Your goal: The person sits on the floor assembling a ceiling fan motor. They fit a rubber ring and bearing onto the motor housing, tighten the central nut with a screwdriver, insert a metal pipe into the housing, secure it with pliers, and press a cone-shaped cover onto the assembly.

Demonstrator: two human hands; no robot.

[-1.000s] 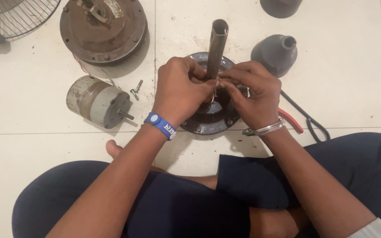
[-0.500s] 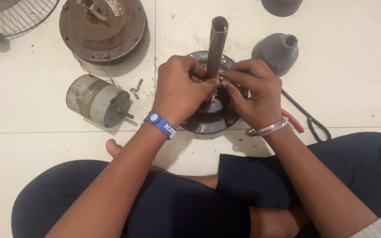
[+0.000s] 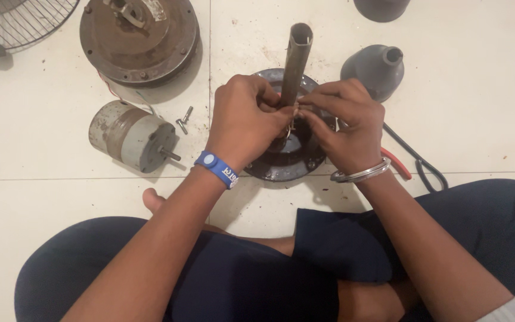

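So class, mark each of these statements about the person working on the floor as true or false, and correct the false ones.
1. Both hands work at the upright metal tube. True.
2. The left hand has a blue wristband on its wrist. True.
3. The grey cone-shaped cover sits on top of the tube. False: it stands on the floor, to the right.
4. The small cylindrical motor lies left of the round base. True.
5. The right hand holds the red-handled pliers. False: they lie on the floor.

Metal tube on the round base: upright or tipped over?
Upright. The metal tube rises from the middle of the dark round base, open end up toward the camera, with the left hand and right hand pinching at its lower part.
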